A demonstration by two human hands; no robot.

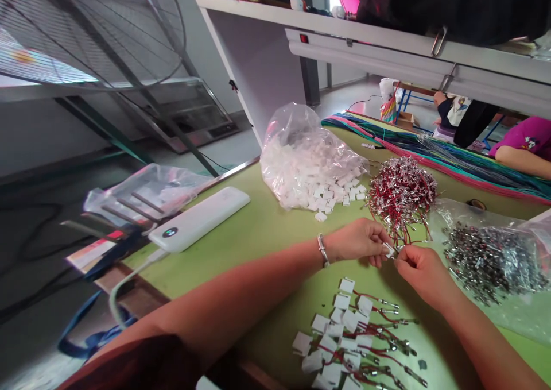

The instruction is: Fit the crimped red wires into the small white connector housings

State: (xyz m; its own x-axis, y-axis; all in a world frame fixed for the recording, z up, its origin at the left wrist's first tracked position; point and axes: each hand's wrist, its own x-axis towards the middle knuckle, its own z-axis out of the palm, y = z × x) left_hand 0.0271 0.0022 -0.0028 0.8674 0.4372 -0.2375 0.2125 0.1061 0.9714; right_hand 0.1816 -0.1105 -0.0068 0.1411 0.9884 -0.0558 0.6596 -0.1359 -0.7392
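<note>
Between the thumb and fingers of my left hand (359,242) is a small white plastic connector housing (390,250). My right hand (424,270) pinches close beside it, apparently on a short wire end, most of which the fingers hide. Just behind both hands lies a heap of short red wires with metal terminals (402,190). Nearer to me, several white housings with red wires attached (342,318) lie in a loose group, their metal ends pointing right. An open clear bag (297,131) spills loose white housings (329,195) beyond my left hand.
On the right, a clear bag holds dark metal terminals (491,258). Long bundled coloured wires (434,154) run along the back of the green table (224,229). At left are a white power bank (202,217) with a cable and a large fan (94,28). Another person's arm (527,160) rests at far right.
</note>
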